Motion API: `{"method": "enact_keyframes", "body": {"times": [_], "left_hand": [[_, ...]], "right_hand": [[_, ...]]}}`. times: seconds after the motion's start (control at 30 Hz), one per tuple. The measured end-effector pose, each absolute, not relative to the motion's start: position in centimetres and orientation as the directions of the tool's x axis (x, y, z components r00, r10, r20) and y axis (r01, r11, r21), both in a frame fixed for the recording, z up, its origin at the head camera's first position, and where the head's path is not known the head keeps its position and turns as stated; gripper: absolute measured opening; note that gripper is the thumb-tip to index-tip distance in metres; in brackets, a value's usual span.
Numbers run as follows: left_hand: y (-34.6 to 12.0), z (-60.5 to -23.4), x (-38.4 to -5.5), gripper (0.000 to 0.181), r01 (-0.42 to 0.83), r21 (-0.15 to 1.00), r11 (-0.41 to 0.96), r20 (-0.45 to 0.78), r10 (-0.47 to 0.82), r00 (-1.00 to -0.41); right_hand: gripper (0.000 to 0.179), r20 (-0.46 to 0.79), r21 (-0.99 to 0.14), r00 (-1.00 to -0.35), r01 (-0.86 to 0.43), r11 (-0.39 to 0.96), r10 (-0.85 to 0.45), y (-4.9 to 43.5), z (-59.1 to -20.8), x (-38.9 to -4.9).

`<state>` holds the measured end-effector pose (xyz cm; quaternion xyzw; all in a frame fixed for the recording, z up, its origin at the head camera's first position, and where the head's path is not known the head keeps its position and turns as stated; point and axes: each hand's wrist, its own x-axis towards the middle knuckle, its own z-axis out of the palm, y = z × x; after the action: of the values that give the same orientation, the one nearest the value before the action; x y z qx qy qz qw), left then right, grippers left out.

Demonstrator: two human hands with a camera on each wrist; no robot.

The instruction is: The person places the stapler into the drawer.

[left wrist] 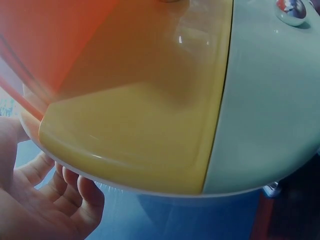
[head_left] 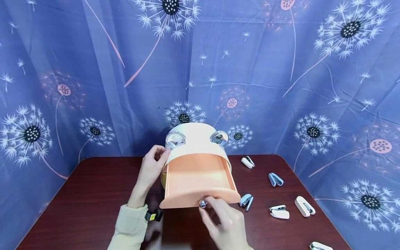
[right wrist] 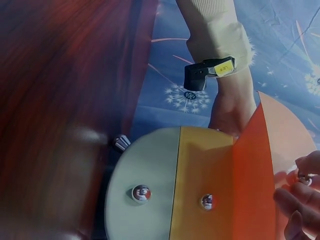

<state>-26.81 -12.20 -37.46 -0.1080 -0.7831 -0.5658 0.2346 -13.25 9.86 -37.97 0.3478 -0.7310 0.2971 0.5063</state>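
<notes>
A rounded drawer box (head_left: 197, 137) with a white top and two shiny round eyes stands on the table. Its peach-orange upper drawer (head_left: 200, 173) is pulled out, its inside bare. Below it, the yellow drawer (left wrist: 135, 130) and pale green drawer (left wrist: 270, 110) sit flush in the body. My right hand (head_left: 226, 220) pinches the silver knob (head_left: 202, 203) on the orange drawer's front between thumb and fingers. My left hand (head_left: 151, 166) holds the box's left side, thumb near the front rim and fingers bent along the wall.
Several mini staplers lie at the right: a white one (head_left: 248, 162), a blue one (head_left: 275, 179), a light blue one (head_left: 246, 201) beside the drawer, another white one (head_left: 279, 212) and a cream one (head_left: 304, 206). A blue dandelion-print curtain (head_left: 200, 69) hangs behind the dark red table (head_left: 93, 198).
</notes>
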Motion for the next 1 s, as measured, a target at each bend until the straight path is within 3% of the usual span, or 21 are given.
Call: {"method": "enact_keyframes", "body": {"times": [0.43, 0.63, 0.83, 1.0], "left_hand": [[-12.6, -38.2, -27.5, 0.028, 0.424, 0.831, 0.359, 0.486, -0.098, -0.869], [-12.6, -38.2, -27.5, 0.028, 0.419, 0.833, 0.362, 0.482, -0.105, -0.87], [-12.4, -38.4, -27.5, 0.027, 0.423, 0.825, 0.375, 0.487, -0.093, -0.868], [-12.1, -38.6, -27.6, 0.026, 0.43, 0.823, 0.372, 0.495, -0.094, -0.864]], "right_hand": [[0.026, 0.941, -0.06, -0.25, -0.783, 0.619, -0.226, 11.8, -37.8, -12.6], [0.024, 0.939, -0.106, -0.288, -0.763, 0.638, -0.188, 14.1, -38.5, -12.3], [0.021, 0.92, -0.158, -0.368, -0.67, 0.726, -0.139, 17.4, -40.0, -12.0], [0.022, 0.86, -0.211, -0.503, -0.505, 0.837, -0.087, 21.1, -41.4, -11.5]]}}
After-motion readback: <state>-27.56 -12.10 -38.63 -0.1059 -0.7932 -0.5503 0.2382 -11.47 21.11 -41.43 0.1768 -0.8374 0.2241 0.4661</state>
